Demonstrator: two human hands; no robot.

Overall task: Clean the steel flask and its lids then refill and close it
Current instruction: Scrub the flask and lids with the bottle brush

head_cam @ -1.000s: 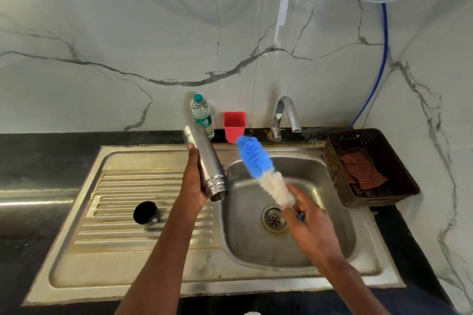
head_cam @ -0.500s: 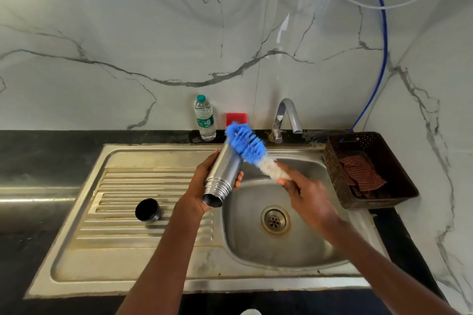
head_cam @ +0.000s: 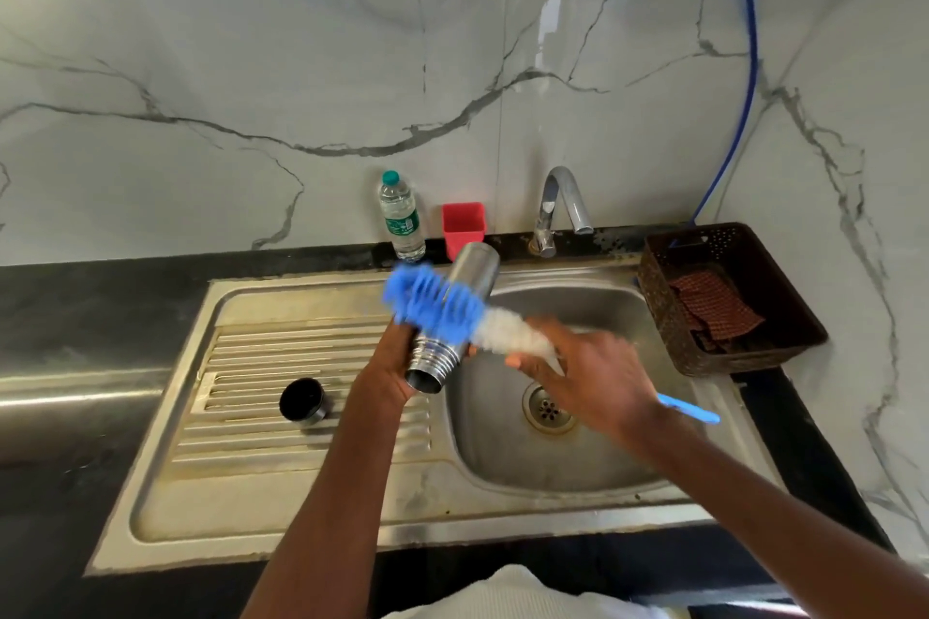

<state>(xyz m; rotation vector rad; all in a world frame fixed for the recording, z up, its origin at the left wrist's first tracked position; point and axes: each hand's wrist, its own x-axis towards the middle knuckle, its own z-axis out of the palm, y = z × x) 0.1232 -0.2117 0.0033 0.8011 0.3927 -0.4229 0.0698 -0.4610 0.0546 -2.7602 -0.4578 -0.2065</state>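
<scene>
Brush [head_cam: 442,309] now lies across flask [head_cam: 455,312], earlier at its far end. Left hand [head_cam: 389,367] wraps flask over sink [head_cam: 578,462]; right hand [head_cam: 593,382] closed on brush. One lid [head_cam: 303,401] on drainboard.

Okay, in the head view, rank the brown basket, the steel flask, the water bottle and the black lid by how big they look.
1. brown basket
2. steel flask, held nearer the camera
3. water bottle, farther back, so its rank against the flask is unsure
4. black lid
</scene>
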